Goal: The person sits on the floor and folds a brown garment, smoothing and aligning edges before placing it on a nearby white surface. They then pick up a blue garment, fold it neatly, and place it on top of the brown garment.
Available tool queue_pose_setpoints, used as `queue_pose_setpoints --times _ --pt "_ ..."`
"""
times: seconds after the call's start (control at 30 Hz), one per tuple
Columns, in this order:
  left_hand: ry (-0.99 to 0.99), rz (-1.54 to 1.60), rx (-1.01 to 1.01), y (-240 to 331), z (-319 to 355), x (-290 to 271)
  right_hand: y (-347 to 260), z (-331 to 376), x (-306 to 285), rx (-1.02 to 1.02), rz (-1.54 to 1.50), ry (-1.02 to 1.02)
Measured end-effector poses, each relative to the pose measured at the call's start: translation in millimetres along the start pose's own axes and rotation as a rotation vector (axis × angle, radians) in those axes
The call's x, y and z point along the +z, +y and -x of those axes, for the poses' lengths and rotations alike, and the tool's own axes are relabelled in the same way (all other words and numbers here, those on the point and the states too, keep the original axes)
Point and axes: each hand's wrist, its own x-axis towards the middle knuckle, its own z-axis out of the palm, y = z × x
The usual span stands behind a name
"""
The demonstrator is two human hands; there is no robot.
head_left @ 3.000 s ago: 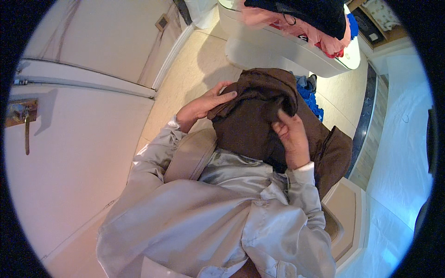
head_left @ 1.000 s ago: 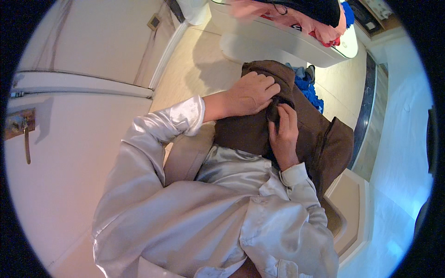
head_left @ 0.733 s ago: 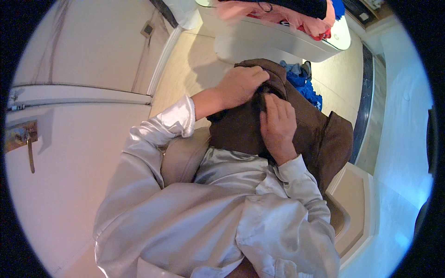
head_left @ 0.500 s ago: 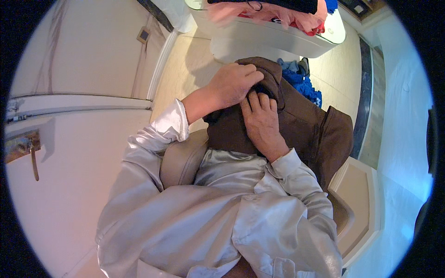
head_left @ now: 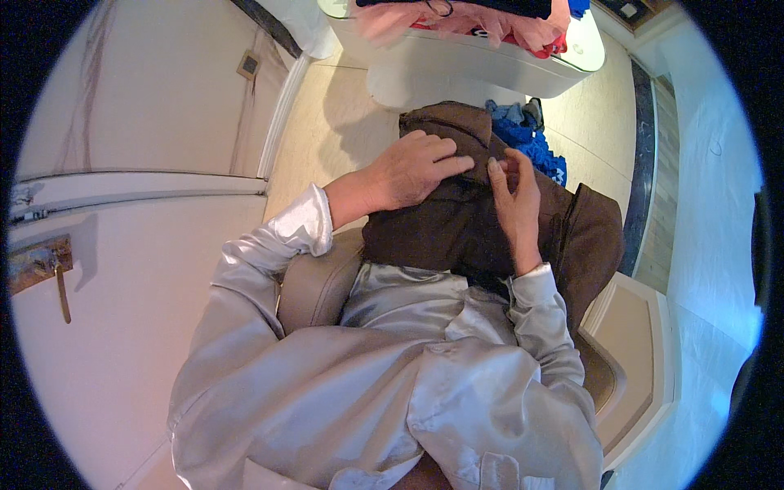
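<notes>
A person in a pale satin shirt (head_left: 327, 392) spreads a brown garment (head_left: 449, 219) across the lap, the cloth running from just above the middle of the view out to three o'clock. Half a second ago the two hands worked almost side by side over a dark, gaping fold; now that gap is covered, a broad flap (head_left: 453, 129) lies flatter toward twelve o'clock, and the right hand (head_left: 516, 194) has moved away toward two o'clock. The left hand (head_left: 412, 170), at twelve o'clock, sits close to its earlier place, its forefinger stretched along the flap's near edge.

The right thumb and forefinger bend toward each other at the flap's right-hand corner; whether they pinch the cloth cannot be told. The left hand's half-curled fingers touch the fabric, but their undersides are hidden and their grip cannot be told either. That hand also masks part of the flap's left side.

A padded armrest (head_left: 317, 286) sits at half past eight, beneath the left forearm. Beyond the lap at one o'clock, a white table (head_left: 490, 69) carries a heap of pink and black clothing (head_left: 490, 26). Blue cloth (head_left: 531, 143) lies on the floor at two, partly behind the garment. A door handle (head_left: 61, 290) juts out at nine; translucent sheeting (head_left: 719, 220) hangs at three.
</notes>
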Motion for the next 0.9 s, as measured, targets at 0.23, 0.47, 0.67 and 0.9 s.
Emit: queue_pose_setpoints --times 0.23,0.47,0.67,0.9 --pt "-0.195 -0.105 0.096 0.6 2.5 -3.9 30.6 1.7 12.9 0.140 -0.160 -0.068" --pt "-0.170 -0.021 0.059 11.8 1.6 -10.6 -20.1 -3.1 -9.6 0.150 -0.693 -0.145" --pt "-0.131 -0.043 0.069 9.8 5.1 -9.4 -50.3 6.3 -30.2 0.130 -0.791 -0.233" --pt "-0.071 0.014 0.057 6.8 9.5 -5.7 -57.1 9.3 -39.9 0.002 -0.460 -0.340"
